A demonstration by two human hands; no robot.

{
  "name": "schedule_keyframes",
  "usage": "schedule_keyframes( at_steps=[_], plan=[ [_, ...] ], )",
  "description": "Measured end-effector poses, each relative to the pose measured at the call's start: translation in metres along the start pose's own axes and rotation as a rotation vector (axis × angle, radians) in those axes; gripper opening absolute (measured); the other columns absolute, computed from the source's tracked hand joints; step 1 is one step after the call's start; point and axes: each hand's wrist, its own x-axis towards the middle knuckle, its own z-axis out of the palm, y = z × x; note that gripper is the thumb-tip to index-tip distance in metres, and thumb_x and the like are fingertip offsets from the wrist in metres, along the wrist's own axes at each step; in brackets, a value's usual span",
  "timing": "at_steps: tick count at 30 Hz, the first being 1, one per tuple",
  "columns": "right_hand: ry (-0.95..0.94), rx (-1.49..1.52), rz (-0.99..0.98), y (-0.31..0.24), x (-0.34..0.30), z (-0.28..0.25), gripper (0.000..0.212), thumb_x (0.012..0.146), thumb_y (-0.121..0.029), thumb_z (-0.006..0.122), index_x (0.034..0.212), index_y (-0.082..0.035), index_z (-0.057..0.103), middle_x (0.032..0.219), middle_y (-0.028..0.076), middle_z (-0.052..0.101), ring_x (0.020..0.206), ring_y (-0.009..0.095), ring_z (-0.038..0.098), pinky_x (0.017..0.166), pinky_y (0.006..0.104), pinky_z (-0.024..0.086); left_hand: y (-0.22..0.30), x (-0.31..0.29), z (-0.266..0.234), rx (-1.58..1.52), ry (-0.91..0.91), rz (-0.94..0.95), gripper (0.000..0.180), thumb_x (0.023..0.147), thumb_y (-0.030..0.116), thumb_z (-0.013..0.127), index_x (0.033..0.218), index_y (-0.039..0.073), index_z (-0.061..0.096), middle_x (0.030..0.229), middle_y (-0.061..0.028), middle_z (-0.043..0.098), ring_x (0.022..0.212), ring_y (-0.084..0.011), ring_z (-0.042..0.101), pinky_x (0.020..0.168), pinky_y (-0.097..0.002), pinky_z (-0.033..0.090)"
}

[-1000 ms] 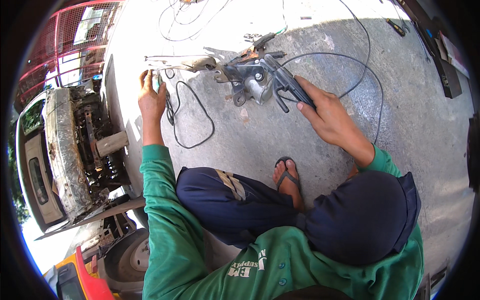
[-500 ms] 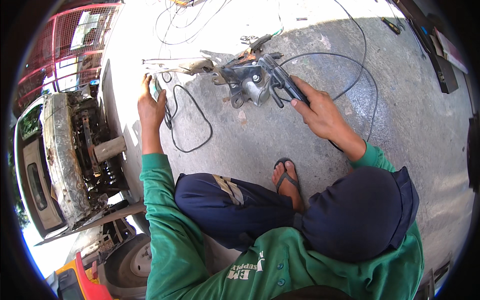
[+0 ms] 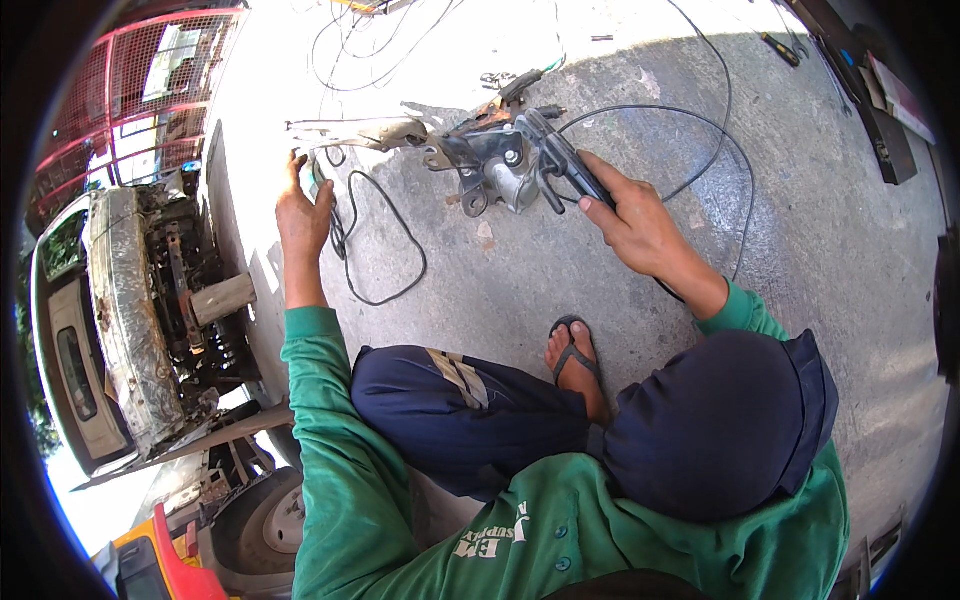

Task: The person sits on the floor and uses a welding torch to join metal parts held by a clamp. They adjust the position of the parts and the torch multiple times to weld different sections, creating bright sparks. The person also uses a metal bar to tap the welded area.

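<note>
The concrete floor [image 3: 480, 275] carries the metal bracket [image 3: 480, 151] between its left and right edges, apparently for support. The left hand [image 3: 304, 212], fingers parted, visibly grasps nothing near the pale bar [image 3: 360, 131]. The right hand [image 3: 638, 222] grasps the black clamp [image 3: 566, 160] by its rear, probably keeping its front free.

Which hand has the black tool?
The right hand, fingers around the black tool. The left hand is well apart from it, near the long pale part.
</note>
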Motion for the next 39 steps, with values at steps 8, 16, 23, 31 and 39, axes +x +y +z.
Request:
schedule_keyframes(
  at_steps=[8, 16, 23, 31, 39],
  plan=[
    [0.007, 0.004, -0.009, 0.003, -0.002, -0.001, 0.056, 0.103, -0.017, 0.063, 0.152, 0.004, 0.048, 0.085, 0.025, 0.069, 0.082, 0.041, 0.073, 0.078, 0.0488, 0.053, 0.008, -0.001, -0.002, -0.035, -0.01, -0.013, 0.08, 0.089, 0.012, 0.08, 0.159, -0.001, 0.043, 0.139, -0.026, 0.068, 0.128, -0.0431, 0.066, 0.11, -0.047, 0.051],
    [0.005, 0.0, -0.006, 0.002, -0.003, -0.003, 0.056, 0.102, -0.017, 0.062, 0.152, 0.004, 0.048, 0.091, 0.028, 0.07, 0.087, 0.044, 0.073, 0.083, 0.0492, 0.054, 0.006, 0.001, -0.003, -0.031, -0.016, -0.014, 0.075, 0.088, 0.012, 0.08, 0.155, -0.002, 0.047, 0.142, -0.0258, 0.067, 0.129, -0.043, 0.066, 0.11, -0.0469, 0.051],
    [0.015, -0.005, -0.03, 0.002, -0.002, -0.004, 0.053, 0.102, -0.017, 0.062, 0.149, 0.002, 0.049, 0.095, 0.029, 0.07, 0.091, 0.048, 0.072, 0.082, 0.0516, 0.052, 0.004, 0.0, -0.002, 0.006, -0.058, -0.026, 0.062, 0.088, 0.013, 0.08, 0.143, -0.004, 0.058, 0.161, -0.0259, 0.051, 0.135, -0.0457, 0.061, 0.113, -0.0484, 0.05],
    [0.053, -0.013, -0.067, 0.01, 0.001, 0.004, 0.06, 0.102, -0.021, 0.066, 0.157, -0.002, 0.05, 0.078, 0.017, 0.065, 0.069, 0.026, 0.067, 0.069, 0.0421, 0.05, 0.002, 0.001, -0.002, 0.014, -0.046, -0.004, 0.065, 0.089, 0.015, 0.079, 0.146, -0.004, 0.055, 0.16, -0.0259, 0.051, 0.139, -0.045, 0.058, 0.115, -0.0479, 0.049],
    [0.063, 0.009, -0.096, 0.018, 0.006, 0.01, 0.057, 0.102, -0.019, 0.066, 0.155, -0.001, 0.051, 0.085, 0.022, 0.069, 0.075, 0.03, 0.07, 0.074, 0.0439, 0.053, 0.007, 0.002, -0.004, -0.002, -0.059, -0.041, 0.068, 0.09, 0.016, 0.079, 0.149, -0.003, 0.053, 0.152, -0.026, 0.059, 0.134, -0.0446, 0.062, 0.112, -0.0483, 0.05]
  ],
)
